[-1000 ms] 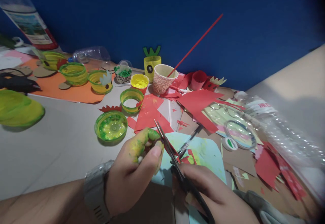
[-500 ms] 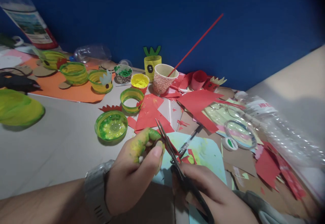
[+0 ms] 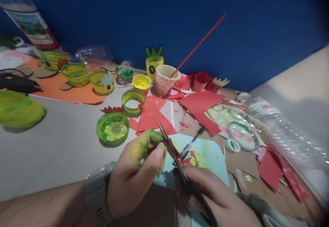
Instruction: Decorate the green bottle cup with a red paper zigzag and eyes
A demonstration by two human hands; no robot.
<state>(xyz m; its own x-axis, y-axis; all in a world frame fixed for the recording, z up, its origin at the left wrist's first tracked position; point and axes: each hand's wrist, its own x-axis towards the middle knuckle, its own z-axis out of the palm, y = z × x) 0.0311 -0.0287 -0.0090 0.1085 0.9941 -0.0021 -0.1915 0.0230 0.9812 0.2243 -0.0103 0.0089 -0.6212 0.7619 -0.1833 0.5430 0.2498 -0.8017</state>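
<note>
My left hand (image 3: 136, 175), smeared with yellow and green paint and wearing a watch, pinches a small red paper piece (image 3: 172, 149) between thumb and fingers. My right hand (image 3: 216, 198) grips black-handled scissors (image 3: 174, 155), whose blades are slightly apart around that red piece. Both hands hover over a pale blue card (image 3: 203, 155) stained with green paint. A black pen (image 3: 191, 143) lies on the card just beyond the blades.
A green-painted bottle base (image 3: 112, 127) sits left of my hands. Painted plastic rings (image 3: 133, 100), paint cups (image 3: 141, 82), a patterned paper cup (image 3: 164, 79) with a red stick, red paper scraps (image 3: 200, 105), a tape roll (image 3: 232, 145) and a clear plastic bottle (image 3: 282, 131) crowd the table.
</note>
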